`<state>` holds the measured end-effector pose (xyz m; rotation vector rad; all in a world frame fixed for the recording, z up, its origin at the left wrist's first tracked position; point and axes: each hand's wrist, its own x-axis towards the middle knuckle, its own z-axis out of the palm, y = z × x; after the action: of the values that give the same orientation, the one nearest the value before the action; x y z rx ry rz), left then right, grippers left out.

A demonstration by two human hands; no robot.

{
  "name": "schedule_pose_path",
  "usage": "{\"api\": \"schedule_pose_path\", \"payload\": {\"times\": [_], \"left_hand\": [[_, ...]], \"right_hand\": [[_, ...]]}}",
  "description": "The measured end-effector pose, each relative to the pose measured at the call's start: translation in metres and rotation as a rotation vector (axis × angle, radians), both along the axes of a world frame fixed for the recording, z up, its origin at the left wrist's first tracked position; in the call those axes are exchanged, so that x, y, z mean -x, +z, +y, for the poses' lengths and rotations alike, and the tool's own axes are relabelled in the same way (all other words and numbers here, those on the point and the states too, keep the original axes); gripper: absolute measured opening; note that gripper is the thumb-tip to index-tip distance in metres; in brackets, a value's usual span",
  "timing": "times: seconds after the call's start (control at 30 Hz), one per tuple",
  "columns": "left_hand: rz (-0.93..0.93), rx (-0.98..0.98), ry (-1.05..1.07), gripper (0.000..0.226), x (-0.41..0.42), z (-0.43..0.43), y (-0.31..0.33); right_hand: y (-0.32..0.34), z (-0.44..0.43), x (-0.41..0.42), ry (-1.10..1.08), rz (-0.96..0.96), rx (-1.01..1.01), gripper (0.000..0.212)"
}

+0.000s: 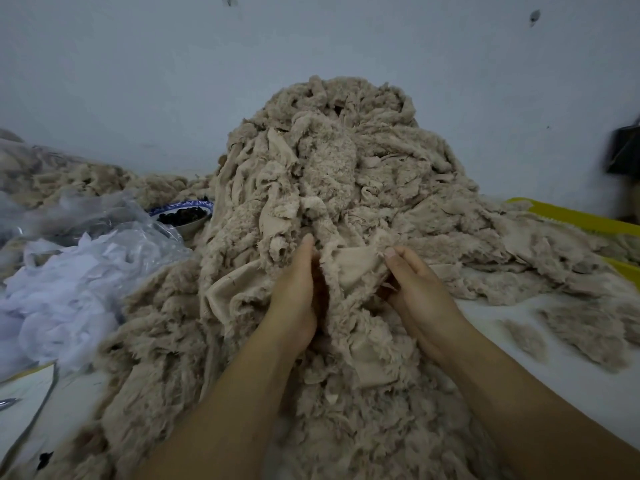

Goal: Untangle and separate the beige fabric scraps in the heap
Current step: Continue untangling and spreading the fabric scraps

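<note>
At the far left a clear plastic bag [114, 220] is spilling wispy white scraps [59, 296], its crinkled film blurring whatever is sitting behind it, and a flat white sheet [24, 403] is running off the lower left edge. Just right of the bag, a blue-and-white rimmed bowl [183, 213] is peeking out, half buried under fabric, holding something dark that I cannot make out. The heap [346, 157] of beige fabric scraps is rising in the middle against the pale wall [138, 64] and sprawling down toward me, a tangle of shaggy pile and smooth woven backing with frayed edges. At its foot my left hand [294, 299] is gripping the left edge of one scrap [356, 270], thumb lying straight up along it and the other fingers tucked out of sight in the fold. The scrap is showing its smooth backing, fringed with fur, and is trailing lengthwise from between my hands down toward me. My right hand [417, 292] is pinching its right edge, thumb on top and fingers curled beneath. Further right, loose fuzzy tufts [585, 327] are lying on a white surface [512, 348]; I cannot tell whether it is a bench or floor. Behind them a yellow edge [575, 218] is poking from under the heap, and a dark blurred object [625, 150] is being cut off by the frame.
</note>
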<state>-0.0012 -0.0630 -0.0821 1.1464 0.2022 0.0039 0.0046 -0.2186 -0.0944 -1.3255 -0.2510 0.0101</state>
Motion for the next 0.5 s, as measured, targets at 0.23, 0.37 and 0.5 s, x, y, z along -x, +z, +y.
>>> {"api": "schedule_pose_path", "payload": {"times": [0.23,0.37,0.5], "left_hand": [[-0.06,-0.542,-0.266,0.031,0.014,-0.005,-0.005],[-0.018,-0.068,-0.083,0.037,0.01,0.0,0.005],[-0.007,0.234,0.038,0.03,0.006,0.011,0.007]], "right_hand": [[0.006,-0.012,-0.011,-0.105,0.05,-0.203,0.018],[-0.001,-0.011,-0.003,0.025,-0.032,0.101,0.063],[-0.009,-0.002,0.003,0.135,-0.113,0.582,0.055]]}}
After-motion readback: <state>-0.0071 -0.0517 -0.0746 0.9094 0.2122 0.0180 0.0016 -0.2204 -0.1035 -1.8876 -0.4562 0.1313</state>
